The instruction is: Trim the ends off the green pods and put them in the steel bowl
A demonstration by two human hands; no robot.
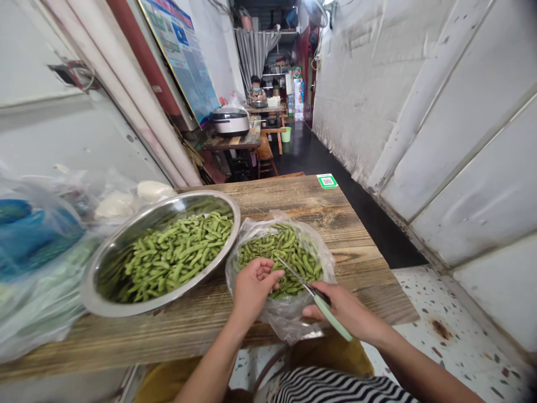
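Left hand (254, 285): fingers curled, thumb drawn close to the fingertips; whether a pod is gripped cannot be determined. Right hand (346, 310): fingers closed around scissors (328, 315), blades directed toward the left fingers. Green pods (308, 263) lie below and beyond the fingers in a clear plastic bag (289, 324). Steel basin (134, 308), containing further pods (176, 257), stands left of the left fingers on the worktop (361, 240).

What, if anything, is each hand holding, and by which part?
The right hand holds the scissors by the handles; whether the left hand holds anything can't be told.
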